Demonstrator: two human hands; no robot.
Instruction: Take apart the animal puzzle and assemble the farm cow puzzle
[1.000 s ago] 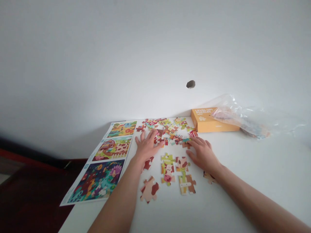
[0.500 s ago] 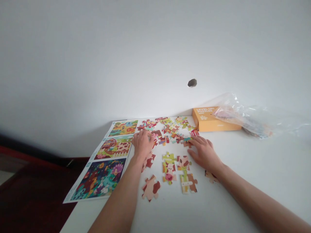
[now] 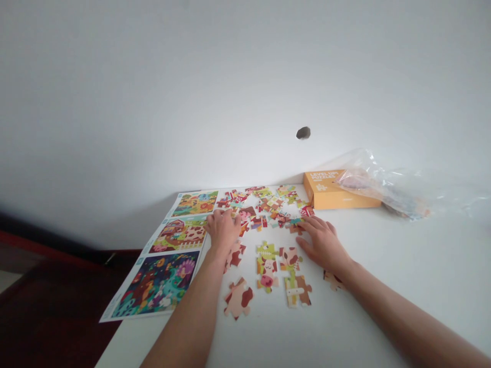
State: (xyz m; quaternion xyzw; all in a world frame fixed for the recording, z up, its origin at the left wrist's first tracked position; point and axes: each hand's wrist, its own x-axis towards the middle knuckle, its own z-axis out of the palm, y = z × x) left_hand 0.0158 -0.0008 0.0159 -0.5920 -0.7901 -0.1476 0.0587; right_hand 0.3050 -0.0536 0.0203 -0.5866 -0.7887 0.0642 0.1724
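Note:
My left hand rests on the white table at the left edge of a heap of loose puzzle pieces, its fingers curled over a piece I cannot make out. My right hand lies flat with fingers spread, fingertips touching pieces at the heap's right edge. Between the hands sit a few joined pieces showing a cow. A brown-and-cream piece lies near my left forearm.
A sheet with three puzzle pictures lies at the table's left edge, partly overhanging. An orange box stands at the back by the wall, with a crumpled clear plastic bag beside it. A dark floor shows lower left.
My left hand has gone from flat and spread on the pieces to curled, and has pulled back slightly to the left. My right hand has stayed in place.

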